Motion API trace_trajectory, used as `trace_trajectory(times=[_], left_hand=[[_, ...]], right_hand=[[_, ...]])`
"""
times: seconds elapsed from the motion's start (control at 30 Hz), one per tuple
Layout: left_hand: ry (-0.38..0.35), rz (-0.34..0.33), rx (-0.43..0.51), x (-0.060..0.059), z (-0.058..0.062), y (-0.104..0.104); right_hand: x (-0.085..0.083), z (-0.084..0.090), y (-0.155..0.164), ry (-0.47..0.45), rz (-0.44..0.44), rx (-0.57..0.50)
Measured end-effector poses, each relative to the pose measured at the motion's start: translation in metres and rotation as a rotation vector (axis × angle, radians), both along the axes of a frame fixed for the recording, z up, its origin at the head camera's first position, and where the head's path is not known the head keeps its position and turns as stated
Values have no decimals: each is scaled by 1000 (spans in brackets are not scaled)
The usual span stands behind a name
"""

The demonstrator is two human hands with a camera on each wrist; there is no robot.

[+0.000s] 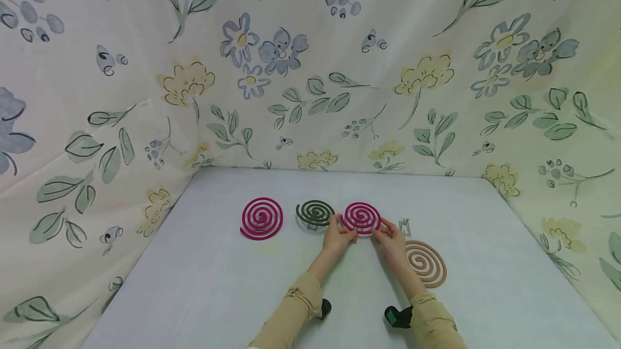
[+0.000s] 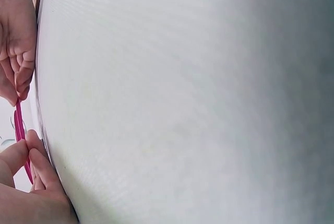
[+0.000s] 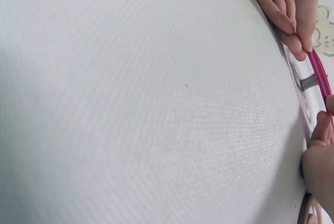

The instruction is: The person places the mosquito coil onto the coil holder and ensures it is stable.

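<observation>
**A:** What fills the scene, starting with the biggest things?

**B:** A floral cloth backdrop rises behind and to both sides. Below it lies a pale tabletop. Four flat spiral coils rest on it in a loose row: a magenta coil on the left, a dark green coil, the magenta coil being held, and a tan coil nearest the person on the right. A small metal stand lies just beside the tan coil.

**B:** The left hand pinches the held coil's left rim; the right hand pinches its right rim. Both grips are clamped on that coil, at mid-table.

**A:** How should it be handled?

**B:** Probably with light, even pressure from both sides, since thin spirals like this look brittle. From the wrist views the coil shows edge-on, so I cannot tell whether it is lifted or flat.

**A:** And room to move?

**B:** The green coil sits touching or nearly touching the left fingers; the stand is near the right hand. Open tabletop lies toward the person.
</observation>
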State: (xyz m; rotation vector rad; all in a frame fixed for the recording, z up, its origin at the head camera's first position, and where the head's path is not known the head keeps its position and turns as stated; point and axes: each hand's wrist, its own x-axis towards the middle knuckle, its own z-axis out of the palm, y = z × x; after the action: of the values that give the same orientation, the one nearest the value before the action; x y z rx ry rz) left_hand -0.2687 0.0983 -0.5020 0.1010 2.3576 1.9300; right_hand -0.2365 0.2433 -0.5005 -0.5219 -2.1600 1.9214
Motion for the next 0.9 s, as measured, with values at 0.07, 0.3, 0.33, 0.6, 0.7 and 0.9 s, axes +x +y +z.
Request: trace_trajectory(times=[0.07, 0.3, 0.33, 0.6, 0.7, 0.9], left_hand=[[0, -1, 4, 0, 0, 0], [3, 1, 1, 2, 2, 0], [5, 1, 1, 2, 2, 0], [-4, 1, -3, 4, 5, -1], [-1, 1, -11, 3, 5, -1], [-3, 0, -13, 3, 5, -1]], right_hand=[[0, 0, 0, -2, -1, 6], [0, 0, 0, 8, -3, 4], [0, 0, 0, 10, -3, 5], [-2, -2, -1, 13, -10, 9], [-2, -2, 0, 8, -13, 10], [-2, -2, 0, 2, -12, 5]])
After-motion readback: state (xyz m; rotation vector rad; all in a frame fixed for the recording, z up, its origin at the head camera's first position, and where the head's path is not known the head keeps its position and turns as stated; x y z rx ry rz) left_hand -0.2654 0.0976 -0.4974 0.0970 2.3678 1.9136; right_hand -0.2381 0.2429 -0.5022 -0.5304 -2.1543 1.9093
